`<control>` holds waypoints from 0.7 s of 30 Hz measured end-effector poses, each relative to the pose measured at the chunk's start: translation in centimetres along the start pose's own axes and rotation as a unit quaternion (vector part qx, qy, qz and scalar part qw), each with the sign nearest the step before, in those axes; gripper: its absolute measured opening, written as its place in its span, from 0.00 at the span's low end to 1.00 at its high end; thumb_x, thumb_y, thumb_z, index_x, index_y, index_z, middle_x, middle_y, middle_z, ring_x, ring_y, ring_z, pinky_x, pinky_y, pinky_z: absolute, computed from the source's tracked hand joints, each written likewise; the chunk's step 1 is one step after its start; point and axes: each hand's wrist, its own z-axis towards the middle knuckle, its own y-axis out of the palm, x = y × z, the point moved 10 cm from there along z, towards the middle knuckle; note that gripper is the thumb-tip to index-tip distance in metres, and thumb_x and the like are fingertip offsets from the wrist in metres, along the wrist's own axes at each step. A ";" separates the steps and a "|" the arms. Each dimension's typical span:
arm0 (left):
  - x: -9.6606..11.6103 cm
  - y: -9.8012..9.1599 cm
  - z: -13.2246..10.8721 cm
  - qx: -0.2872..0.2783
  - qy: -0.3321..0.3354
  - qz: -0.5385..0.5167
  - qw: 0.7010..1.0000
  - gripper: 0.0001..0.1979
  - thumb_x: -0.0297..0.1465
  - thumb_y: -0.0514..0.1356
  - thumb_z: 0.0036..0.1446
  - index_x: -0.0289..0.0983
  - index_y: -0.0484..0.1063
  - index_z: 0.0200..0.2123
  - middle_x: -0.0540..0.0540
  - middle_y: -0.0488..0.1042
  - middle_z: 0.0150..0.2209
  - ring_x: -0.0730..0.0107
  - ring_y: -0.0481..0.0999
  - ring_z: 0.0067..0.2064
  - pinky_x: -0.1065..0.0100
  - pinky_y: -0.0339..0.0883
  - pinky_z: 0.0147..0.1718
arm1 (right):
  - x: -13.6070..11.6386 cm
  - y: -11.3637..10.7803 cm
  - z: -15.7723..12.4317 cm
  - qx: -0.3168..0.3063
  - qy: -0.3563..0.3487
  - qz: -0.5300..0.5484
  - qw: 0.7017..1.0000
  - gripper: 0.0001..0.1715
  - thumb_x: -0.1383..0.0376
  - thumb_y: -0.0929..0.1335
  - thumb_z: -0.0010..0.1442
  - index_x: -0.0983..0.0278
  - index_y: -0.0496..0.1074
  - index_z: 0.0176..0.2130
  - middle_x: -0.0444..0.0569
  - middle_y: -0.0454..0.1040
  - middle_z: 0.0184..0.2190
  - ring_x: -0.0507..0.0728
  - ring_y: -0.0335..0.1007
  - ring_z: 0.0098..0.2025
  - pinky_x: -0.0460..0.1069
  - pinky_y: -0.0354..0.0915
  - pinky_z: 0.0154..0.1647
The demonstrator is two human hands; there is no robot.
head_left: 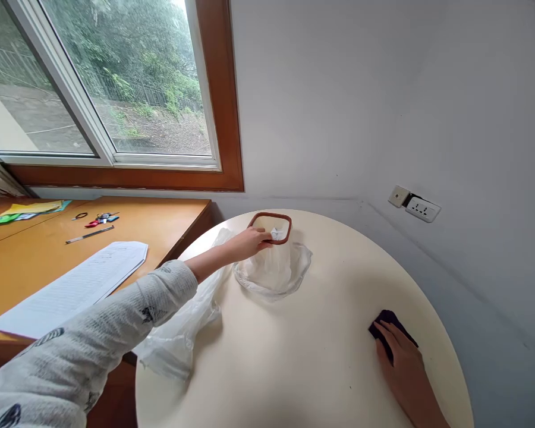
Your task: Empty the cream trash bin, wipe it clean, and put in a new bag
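Note:
My left hand (251,242) reaches across the round table and is closed at the near left of the red-brown rim of a small bin (289,221). A translucent plastic bag (301,270) hangs loosely around the bin's lower part, and a crumpled white piece (277,234) shows inside. On the right side of the table, my right hand (401,356) presses a folded dark cloth (390,321) against the tabletop, fingers over its near edge. Another stretch of thin translucent plastic (178,339) lies under and beside my left forearm.
The round cream table (303,368) stands near a grey wall with sockets (422,209). An orange-brown desk (160,211) at left holds paper sheets (80,285), a pen (89,235), keys (104,219) and coloured papers (29,209). Above the desk is a window (129,89).

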 end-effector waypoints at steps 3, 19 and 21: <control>-0.3 -0.2 0.3 0.004 -0.006 0.008 1.000 0.13 0.35 0.49 0.60 0.37 0.71 0.37 0.44 0.70 0.32 0.63 0.70 0.37 0.67 0.61 0.34 | -1.0 0.0 0.1 -0.005 -0.054 0.017 0.998 0.23 0.57 0.57 0.60 0.63 0.66 0.51 0.53 0.66 0.52 0.64 0.58 0.56 0.63 0.57 0.54; 8.4 7.2 -8.3 -0.014 -0.065 -0.227 0.972 0.17 0.34 0.52 0.57 0.41 0.62 0.50 0.42 0.66 0.47 0.62 0.71 0.43 0.63 0.66 0.41 | -19.6 -0.6 -3.8 -0.125 -0.266 0.158 0.943 0.20 0.66 0.59 0.61 0.58 0.62 0.53 0.48 0.63 0.55 0.57 0.55 0.58 0.55 0.54 0.58; 8.7 9.6 -9.6 -0.030 -0.086 -0.246 0.965 0.17 0.34 0.52 0.57 0.41 0.63 0.50 0.42 0.67 0.47 0.62 0.72 0.42 0.63 0.67 0.40 | -18.4 -0.8 -2.5 -0.079 -0.199 0.172 0.962 0.17 0.66 0.58 0.61 0.60 0.65 0.49 0.50 0.65 0.52 0.57 0.59 0.54 0.55 0.57 0.54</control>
